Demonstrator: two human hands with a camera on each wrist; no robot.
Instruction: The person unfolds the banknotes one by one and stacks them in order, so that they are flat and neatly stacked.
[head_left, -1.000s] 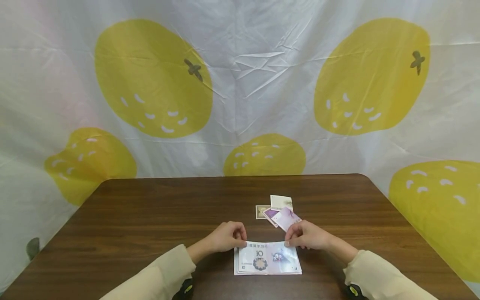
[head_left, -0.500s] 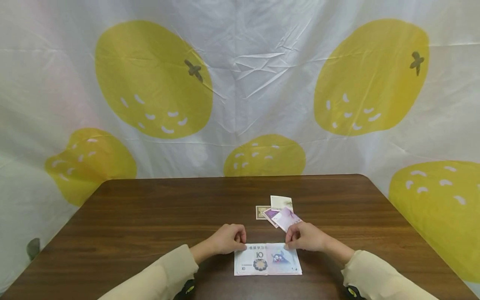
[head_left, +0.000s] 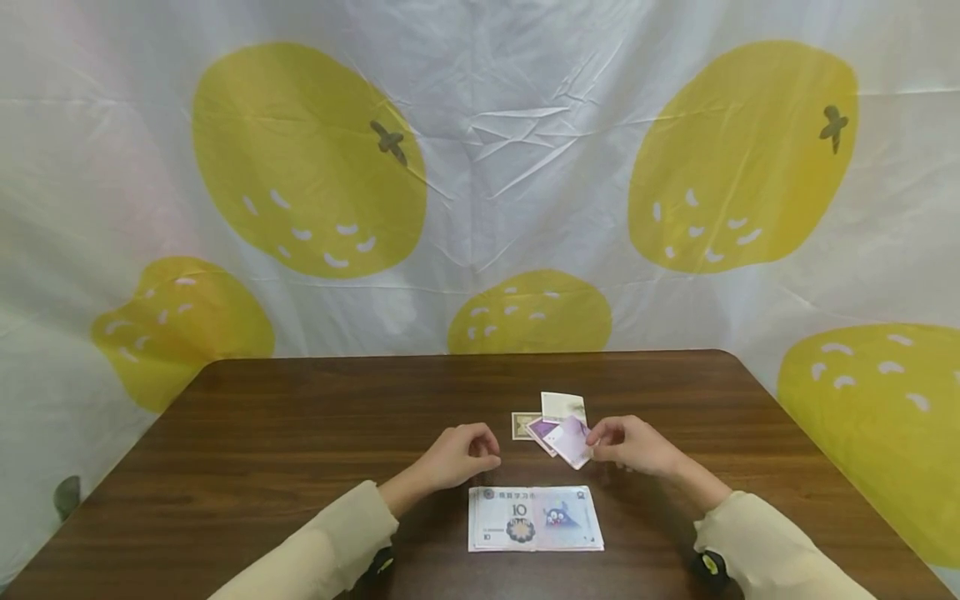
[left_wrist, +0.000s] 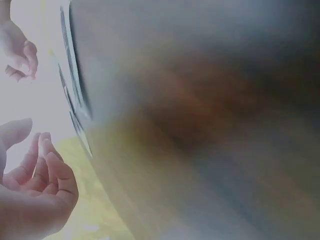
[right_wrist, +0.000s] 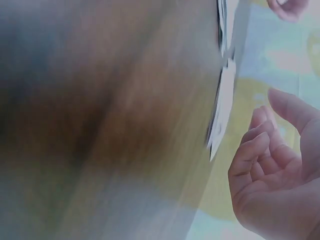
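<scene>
A neat stack of play banknotes (head_left: pixel 536 518) lies near the table's front edge, its top note printed with a 10 and a blue cartoon figure. Beyond it is a loose, overlapping group: a pale lilac note (head_left: pixel 567 442), a darker purple note (head_left: pixel 542 433), a whitish note (head_left: pixel 561 405) and a small brown note (head_left: pixel 520 426). My right hand (head_left: pixel 637 446) is at the lilac note's right side; in the right wrist view its thumb and loosely bent fingers stand apart with nothing between them. Left of the group, my left hand (head_left: pixel 453 457) hovers, fingers loosely curled, holding nothing.
The dark wooden table (head_left: pixel 315 425) reaches back to a white curtain (head_left: pixel 525 167) with large yellow fruit prints. Both forearms, in cream sleeves (head_left: pixel 315 542), flank the stack. Both wrist views are largely blurred.
Both hands have let go of the stack's far corners and moved away from me. The right hand has gone to the lilac note; the stack lies where it was.
</scene>
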